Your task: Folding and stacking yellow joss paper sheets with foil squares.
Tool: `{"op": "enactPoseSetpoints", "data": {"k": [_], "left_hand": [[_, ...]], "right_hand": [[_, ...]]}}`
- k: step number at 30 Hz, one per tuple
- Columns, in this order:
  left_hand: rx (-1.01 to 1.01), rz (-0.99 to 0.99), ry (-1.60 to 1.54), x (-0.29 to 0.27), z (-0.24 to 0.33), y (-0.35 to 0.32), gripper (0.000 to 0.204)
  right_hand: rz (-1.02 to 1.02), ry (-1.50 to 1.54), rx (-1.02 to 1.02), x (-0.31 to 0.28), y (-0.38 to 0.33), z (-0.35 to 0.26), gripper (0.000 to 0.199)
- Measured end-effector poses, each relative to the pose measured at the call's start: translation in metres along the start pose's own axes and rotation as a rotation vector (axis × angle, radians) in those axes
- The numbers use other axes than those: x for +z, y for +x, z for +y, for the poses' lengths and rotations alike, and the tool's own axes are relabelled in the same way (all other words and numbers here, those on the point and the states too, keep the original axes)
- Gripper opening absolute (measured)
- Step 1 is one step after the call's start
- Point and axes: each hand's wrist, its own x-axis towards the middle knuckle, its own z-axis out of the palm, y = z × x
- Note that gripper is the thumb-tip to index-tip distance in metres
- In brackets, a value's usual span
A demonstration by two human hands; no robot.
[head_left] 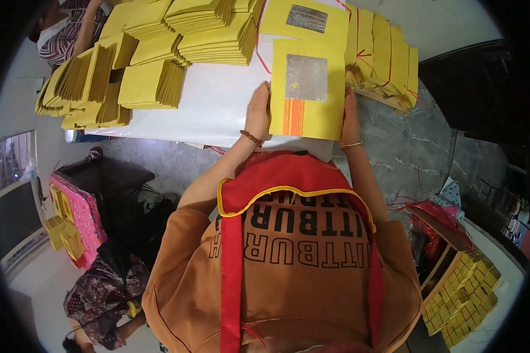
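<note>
room over white tabletop (215,97) beside left hand (257,113), yellow stacks (144,83) blocking beyond

Hands (257,112) flank yellow paper (307,88); red-tied bundles (384,56) at right.

shiny grey stone floor (415,144) with thin white lines beside me, flat white table (212,88) before me, pink patterned table (88,215) on my left, bright window (9,162), pale wall (50,138)
</note>
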Motion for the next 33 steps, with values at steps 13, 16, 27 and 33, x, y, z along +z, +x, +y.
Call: {"op": "enactPoseSetpoints", "data": {"k": [13,16,27,33], "left_hand": [[1.023,-0.650,1.347,-0.002,0.070,-0.045,0.032],[1.065,-0.719,1.298,-0.002,0.072,-0.039,0.027],[0.475,-0.627,0.942,-0.008,0.072,-0.020,0.015],[0.297,-0.563,0.896,-0.008,0.070,-0.020,0.014]], "right_hand": [[-0.423,-0.887,-0.636,-0.005,-0.017,-0.038,0.017],[-0.444,-0.800,-0.592,-0.010,-0.014,-0.035,0.012],[-0.499,-0.441,-0.280,-0.025,-0.005,-0.034,0.058],[-0.548,-0.457,-0.289,-0.030,-0.003,-0.035,0.053]]}}
